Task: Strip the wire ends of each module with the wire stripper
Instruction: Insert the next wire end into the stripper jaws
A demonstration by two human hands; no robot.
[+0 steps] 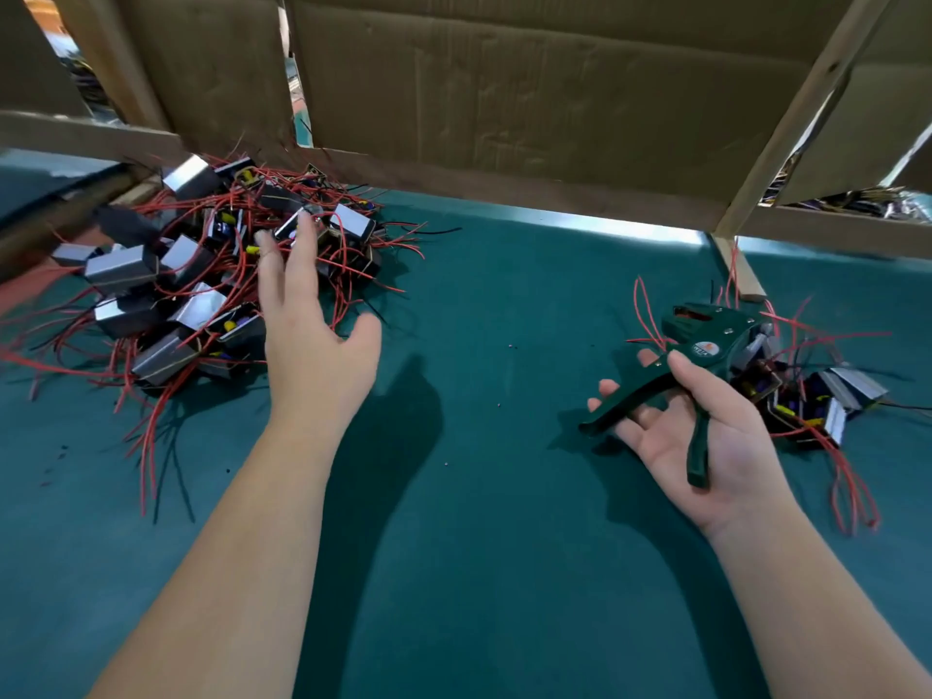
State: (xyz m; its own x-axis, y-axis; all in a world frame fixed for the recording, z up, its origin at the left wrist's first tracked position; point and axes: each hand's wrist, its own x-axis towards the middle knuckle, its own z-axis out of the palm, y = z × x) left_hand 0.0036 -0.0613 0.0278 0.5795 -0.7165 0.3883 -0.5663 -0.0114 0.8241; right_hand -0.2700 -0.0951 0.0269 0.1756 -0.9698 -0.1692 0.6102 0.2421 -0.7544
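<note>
The table mat (504, 471) is plain deep teal. The modules (121, 267) show shiny silver-grey cases with black, yellow and blue parts; their wires (146, 446) are red, a few black. The wire stripper (706, 340) is dark green with an orange-and-white label. The cardboard (504, 93) is brown

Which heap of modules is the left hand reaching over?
The larger heap of silver-cased, red-wired modules at left, under the left hand; the smaller heap sits right, behind the dark green wire stripper.
</note>
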